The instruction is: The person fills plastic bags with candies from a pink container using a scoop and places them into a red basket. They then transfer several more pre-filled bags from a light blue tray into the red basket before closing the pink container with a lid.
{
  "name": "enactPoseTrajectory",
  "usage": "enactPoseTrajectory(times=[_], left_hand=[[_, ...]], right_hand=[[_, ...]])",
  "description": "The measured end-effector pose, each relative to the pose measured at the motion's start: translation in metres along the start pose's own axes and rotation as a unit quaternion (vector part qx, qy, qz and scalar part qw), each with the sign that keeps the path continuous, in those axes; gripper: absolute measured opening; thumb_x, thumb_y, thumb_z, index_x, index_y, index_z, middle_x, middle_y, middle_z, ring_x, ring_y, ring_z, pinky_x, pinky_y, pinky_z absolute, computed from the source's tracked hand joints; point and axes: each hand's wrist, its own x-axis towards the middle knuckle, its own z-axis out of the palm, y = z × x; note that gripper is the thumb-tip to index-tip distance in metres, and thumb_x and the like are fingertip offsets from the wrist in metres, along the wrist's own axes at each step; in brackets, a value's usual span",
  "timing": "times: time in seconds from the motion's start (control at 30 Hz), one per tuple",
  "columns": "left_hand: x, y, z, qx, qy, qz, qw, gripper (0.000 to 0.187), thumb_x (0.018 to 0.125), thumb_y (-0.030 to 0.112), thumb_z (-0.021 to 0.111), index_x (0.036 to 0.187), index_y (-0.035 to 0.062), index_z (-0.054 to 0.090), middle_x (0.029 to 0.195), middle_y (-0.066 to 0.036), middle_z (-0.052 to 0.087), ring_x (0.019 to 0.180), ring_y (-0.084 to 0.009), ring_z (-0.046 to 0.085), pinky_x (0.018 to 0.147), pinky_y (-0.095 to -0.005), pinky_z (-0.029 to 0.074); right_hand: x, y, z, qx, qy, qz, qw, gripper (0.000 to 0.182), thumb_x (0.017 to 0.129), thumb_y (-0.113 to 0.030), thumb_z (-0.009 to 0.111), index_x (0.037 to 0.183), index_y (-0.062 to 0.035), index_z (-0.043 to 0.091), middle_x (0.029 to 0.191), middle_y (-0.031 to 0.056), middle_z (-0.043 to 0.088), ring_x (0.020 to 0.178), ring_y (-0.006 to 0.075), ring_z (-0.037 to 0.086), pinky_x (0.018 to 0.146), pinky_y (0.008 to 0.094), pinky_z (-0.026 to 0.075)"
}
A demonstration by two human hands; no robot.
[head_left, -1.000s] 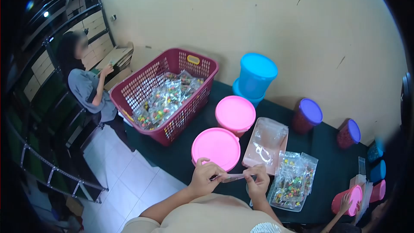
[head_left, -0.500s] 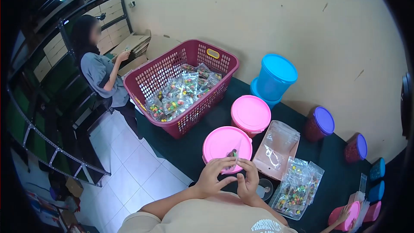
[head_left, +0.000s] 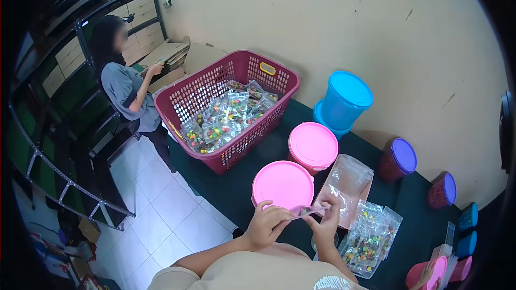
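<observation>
A small clear plastic bag (head_left: 307,211) with some dark and coloured pieces inside is stretched between my two hands. My left hand (head_left: 267,225) pinches one end of it, just in front of a pink-lidded tub (head_left: 283,185). The other end is between the fingers of my right hand (head_left: 326,222), beside an open box of flat clear bags (head_left: 344,185). To the right of that hand, filled bags of colourful sweets (head_left: 370,236) lie piled in a clear tray. Part of a round clear container shows behind my right hand.
A maroon basket (head_left: 228,139) holds many filled bags. Around it are another pink-lidded tub (head_left: 313,145), stacked blue tubs (head_left: 348,99) and purple-lidded tubs (head_left: 403,156). A co-worker (head_left: 126,86) stands at the left; another person's hand (head_left: 425,276) touches a pink tub at the lower right.
The bag has gone from upright to stretched sideways. My right hand has moved right and up, away from my left hand. The other person's hand has shifted slightly down and left.
</observation>
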Motion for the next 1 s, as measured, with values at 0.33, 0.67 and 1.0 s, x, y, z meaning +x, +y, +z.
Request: enactPoseTrajectory(times=[0.33, 0.67, 1.0], left_hand=[[-0.002, 0.0, 0.007, -0.087, 0.013, -0.011, 0.996, 0.012, 0.076, 0.009, 0.07, 0.086, 0.0075, 0.065, 0.09, -0.005, 0.065, 0.087, -0.0224, 0.06, 0.086, -0.038, 0.038], [-0.002, 0.0, 0.002, -0.018, -0.004, -0.009, 1.0, 0.009, 0.077, 0.012, 0.068, 0.086, 0.0102, 0.066, 0.085, -0.002, 0.065, 0.083, -0.0202, 0.057, 0.085, -0.0364, 0.035], [-0.003, 0.002, -0.011, 0.004, 0.035, 0.001, 0.999, 0.006, 0.078, 0.014, 0.069, 0.081, 0.0097, 0.066, 0.079, -0.002, 0.064, 0.078, -0.0198, 0.057, 0.084, -0.0356, 0.035]], right_hand=[[-0.021, 0.025, -0.008, 0.153, -0.161, 0.062, 0.973, 0.014, 0.072, 0.0, 0.073, 0.082, -0.004, 0.064, 0.085, 0.0056, 0.062, 0.081, 0.0151, 0.056, 0.074, 0.0286, 0.043], [-0.012, 0.013, -0.015, -0.08, -0.185, -0.03, 0.979, 0.012, 0.068, -0.009, 0.076, 0.073, -0.0053, 0.065, 0.074, 0.0056, 0.061, 0.078, 0.0185, 0.054, 0.08, 0.0356, 0.041], [-0.008, 0.001, -0.021, -0.202, -0.128, -0.122, 0.963, 0.013, 0.064, -0.013, 0.076, 0.073, -0.0096, 0.067, 0.073, 0.003, 0.062, 0.08, 0.0226, 0.052, 0.079, 0.0353, 0.036]])
